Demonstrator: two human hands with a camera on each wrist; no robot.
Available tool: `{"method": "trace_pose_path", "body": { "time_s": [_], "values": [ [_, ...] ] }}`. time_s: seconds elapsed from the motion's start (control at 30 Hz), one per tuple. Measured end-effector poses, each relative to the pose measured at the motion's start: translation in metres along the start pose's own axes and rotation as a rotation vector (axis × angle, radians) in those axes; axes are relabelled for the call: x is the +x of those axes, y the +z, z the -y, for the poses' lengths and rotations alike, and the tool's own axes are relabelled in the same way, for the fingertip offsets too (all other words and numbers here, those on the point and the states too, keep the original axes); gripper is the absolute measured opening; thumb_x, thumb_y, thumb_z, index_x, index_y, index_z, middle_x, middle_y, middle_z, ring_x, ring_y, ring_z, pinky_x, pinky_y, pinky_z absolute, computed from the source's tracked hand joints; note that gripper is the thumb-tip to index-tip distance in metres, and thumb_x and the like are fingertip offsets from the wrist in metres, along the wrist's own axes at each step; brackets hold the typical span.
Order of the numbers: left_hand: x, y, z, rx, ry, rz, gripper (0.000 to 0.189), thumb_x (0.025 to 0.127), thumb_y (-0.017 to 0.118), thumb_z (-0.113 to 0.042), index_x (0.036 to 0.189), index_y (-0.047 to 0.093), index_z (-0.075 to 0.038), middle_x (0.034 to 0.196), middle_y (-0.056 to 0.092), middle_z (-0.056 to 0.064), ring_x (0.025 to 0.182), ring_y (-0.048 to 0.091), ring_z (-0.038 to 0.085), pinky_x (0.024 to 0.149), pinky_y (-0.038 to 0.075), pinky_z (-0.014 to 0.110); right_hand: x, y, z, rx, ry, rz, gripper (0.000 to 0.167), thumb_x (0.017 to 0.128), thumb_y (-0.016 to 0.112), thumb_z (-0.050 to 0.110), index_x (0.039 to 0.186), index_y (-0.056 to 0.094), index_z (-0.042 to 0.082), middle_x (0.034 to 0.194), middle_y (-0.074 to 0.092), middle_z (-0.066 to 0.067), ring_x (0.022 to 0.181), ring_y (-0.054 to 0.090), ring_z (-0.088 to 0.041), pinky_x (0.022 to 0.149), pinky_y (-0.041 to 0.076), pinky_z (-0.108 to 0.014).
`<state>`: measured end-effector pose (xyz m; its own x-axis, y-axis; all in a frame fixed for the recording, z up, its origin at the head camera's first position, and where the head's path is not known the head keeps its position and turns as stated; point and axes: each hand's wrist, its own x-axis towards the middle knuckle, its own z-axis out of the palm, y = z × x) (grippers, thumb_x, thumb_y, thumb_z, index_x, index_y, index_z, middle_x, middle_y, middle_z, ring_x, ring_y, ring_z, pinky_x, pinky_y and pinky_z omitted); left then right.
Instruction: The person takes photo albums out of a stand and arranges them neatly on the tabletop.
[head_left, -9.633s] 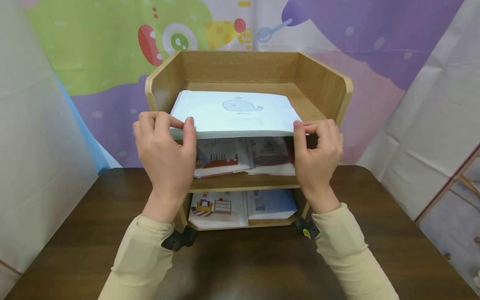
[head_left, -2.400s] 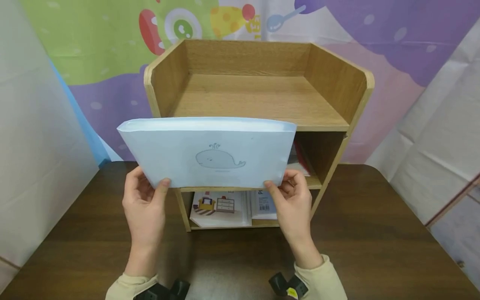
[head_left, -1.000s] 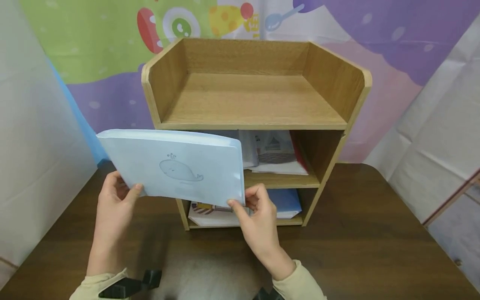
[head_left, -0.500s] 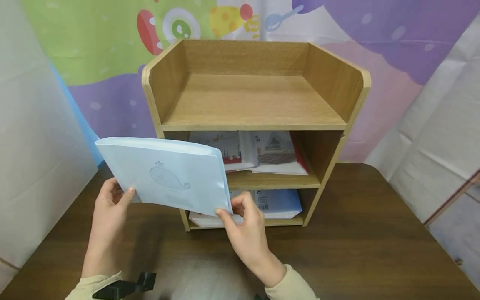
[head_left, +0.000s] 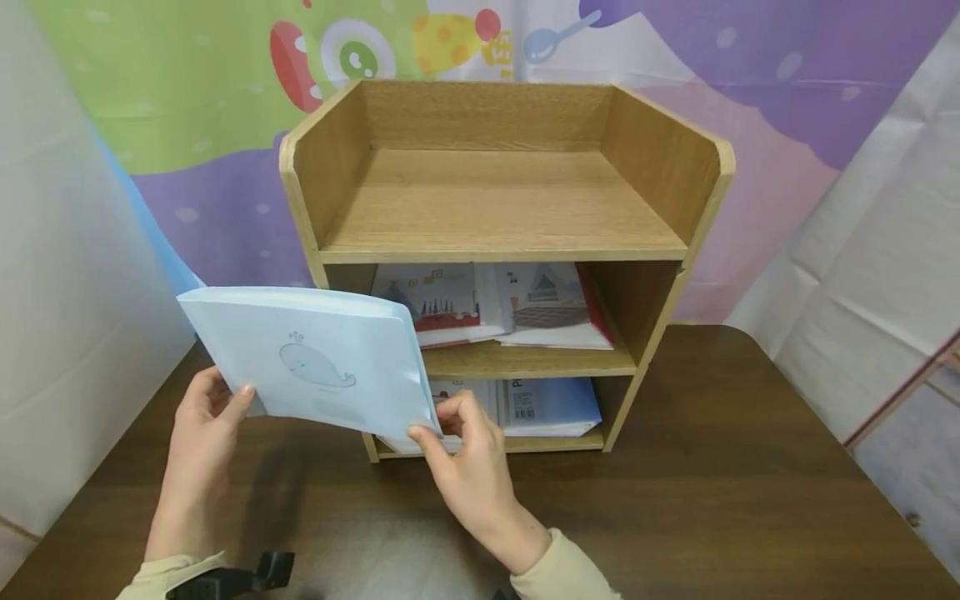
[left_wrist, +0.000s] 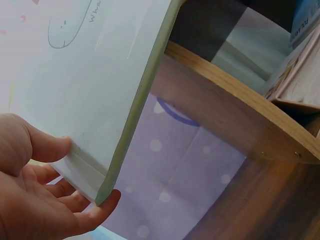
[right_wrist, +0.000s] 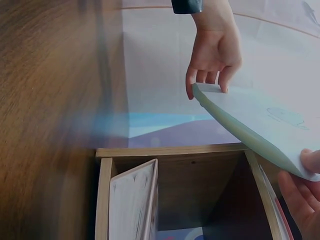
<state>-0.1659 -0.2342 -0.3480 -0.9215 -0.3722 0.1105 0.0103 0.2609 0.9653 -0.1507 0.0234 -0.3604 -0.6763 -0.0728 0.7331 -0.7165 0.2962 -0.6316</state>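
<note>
A pale blue, thin book [head_left: 247,350] with a small whale drawn on its cover is held up at the left front of the wooden shelf unit [head_left: 510,204], tilted, its right end lower. My left hand [head_left: 198,454] pinches its lower left part, thumb on the cover and fingers behind. With thumb and fingers, my right hand [head_left: 476,475] grips the lower right corner, in front of the bottom compartment. In the left wrist view, a greenish edge strip runs down the book [left_wrist: 85,90]. The right wrist view shows both hands at opposite ends of the same edge.
Books with printed covers [head_left: 551,304] lie side by side in the middle compartment. Below, a blue book [head_left: 551,407] lies beside a partly hidden white one. The unit stands on a dark wooden table [head_left: 675,500], before a cartoon-printed backdrop [head_left: 210,100].
Earlier the book lay on the top shelf with both hands at its front corners. It came off toward me, then moved left and down, turning at an angle; the covers behind show more now.
</note>
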Motion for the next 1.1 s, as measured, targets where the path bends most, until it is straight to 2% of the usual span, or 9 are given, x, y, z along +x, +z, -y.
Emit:
{"method": "trace_pose_path", "body": {
  "time_s": [0.17, 0.27, 0.37, 0.43, 0.57, 0.77, 0.87, 1.03, 1.1],
  "values": [
    [0.003, -0.007, 0.008, 0.041, -0.006, 0.027, 0.050, 0.096, 0.042, -0.026, 0.138, 0.028, -0.005, 0.123, 0.041, 0.006, 0.115, 0.039, 0.021, 0.099, 0.028, 0.054, -0.001, 0.006, 0.000, -0.005, 0.001, 0.023, 0.026, 0.074, 0.073, 0.007, 0.085, 0.050, 0.004, 0.080, 0.060, -0.008, 0.071, 0.062, -0.015, 0.065, 0.051, -0.021],
    [0.002, -0.012, 0.014, 0.055, -0.035, 0.026, 0.051, 0.095, 0.044, -0.026, 0.138, 0.029, -0.004, 0.113, 0.044, -0.004, 0.103, 0.043, 0.010, 0.093, 0.033, 0.045, -0.002, 0.011, 0.002, -0.004, 0.000, 0.037, 0.025, 0.074, 0.073, 0.007, 0.085, 0.050, 0.004, 0.080, 0.061, -0.007, 0.071, 0.062, -0.014, 0.065, 0.051, -0.021],
    [0.002, -0.015, 0.017, 0.049, -0.085, 0.009, 0.052, 0.095, 0.045, -0.026, 0.137, 0.029, -0.002, 0.106, 0.044, -0.011, 0.093, 0.042, 0.002, 0.086, 0.032, 0.036, -0.003, 0.017, 0.005, 0.004, 0.006, 0.055, 0.024, 0.075, 0.072, 0.007, 0.085, 0.051, 0.004, 0.080, 0.062, -0.007, 0.072, 0.062, -0.013, 0.066, 0.050, -0.020],
    [0.002, -0.017, 0.019, 0.047, -0.119, -0.004, 0.051, 0.095, 0.045, -0.026, 0.137, 0.030, -0.001, 0.103, 0.043, -0.012, 0.092, 0.042, 0.002, 0.083, 0.032, 0.033, -0.004, 0.020, 0.007, 0.008, 0.006, 0.070, 0.023, 0.076, 0.072, 0.008, 0.085, 0.052, 0.005, 0.081, 0.062, -0.006, 0.072, 0.061, -0.013, 0.067, 0.050, -0.019],
    [0.004, -0.019, 0.022, -0.032, -0.179, -0.050, 0.048, 0.094, 0.048, -0.023, 0.136, 0.033, -0.004, 0.101, 0.044, -0.012, 0.091, 0.041, 0.003, 0.088, 0.028, 0.035, -0.005, 0.026, 0.009, 0.021, -0.002, 0.079, 0.022, 0.076, 0.071, 0.009, 0.086, 0.052, 0.005, 0.081, 0.061, -0.006, 0.071, 0.061, -0.012, 0.067, 0.049, -0.018],
    [0.011, -0.021, 0.030, -0.153, -0.200, -0.126, 0.049, 0.092, 0.052, -0.021, 0.136, 0.037, -0.006, 0.102, 0.047, -0.009, 0.095, 0.043, 0.006, 0.101, 0.020, 0.043, -0.004, 0.033, 0.011, 0.032, -0.009, 0.082, 0.022, 0.077, 0.071, 0.012, 0.087, 0.052, 0.005, 0.081, 0.060, -0.006, 0.071, 0.060, -0.012, 0.066, 0.049, -0.018],
    [0.012, -0.022, 0.031, -0.151, -0.218, -0.122, 0.052, 0.092, 0.051, -0.021, 0.138, 0.034, -0.004, 0.104, 0.046, -0.008, 0.098, 0.042, 0.009, 0.106, 0.016, 0.049, -0.004, 0.035, 0.012, 0.031, -0.017, 0.094, 0.022, 0.077, 0.071, 0.012, 0.088, 0.052, 0.006, 0.081, 0.061, -0.005, 0.071, 0.060, -0.011, 0.066, 0.048, -0.015],
    [0.011, -0.027, 0.030, -0.154, -0.285, -0.068, 0.056, 0.094, 0.046, -0.021, 0.142, 0.024, -0.003, 0.105, 0.042, -0.010, 0.101, 0.040, 0.008, 0.107, 0.015, 0.045, -0.003, 0.038, 0.014, 0.023, -0.029, 0.117, 0.022, 0.078, 0.070, 0.013, 0.089, 0.053, 0.006, 0.081, 0.060, -0.004, 0.071, 0.059, -0.010, 0.067, 0.047, -0.013],
    [0.011, -0.029, 0.030, -0.165, -0.312, -0.053, 0.057, 0.095, 0.044, -0.022, 0.143, 0.021, -0.004, 0.110, 0.041, -0.007, 0.110, 0.038, 0.016, 0.108, 0.012, 0.045, -0.001, 0.039, 0.014, 0.024, -0.034, 0.130, 0.022, 0.079, 0.070, 0.013, 0.091, 0.053, 0.005, 0.081, 0.060, -0.004, 0.071, 0.058, -0.010, 0.067, 0.047, -0.013]
  ]
}}
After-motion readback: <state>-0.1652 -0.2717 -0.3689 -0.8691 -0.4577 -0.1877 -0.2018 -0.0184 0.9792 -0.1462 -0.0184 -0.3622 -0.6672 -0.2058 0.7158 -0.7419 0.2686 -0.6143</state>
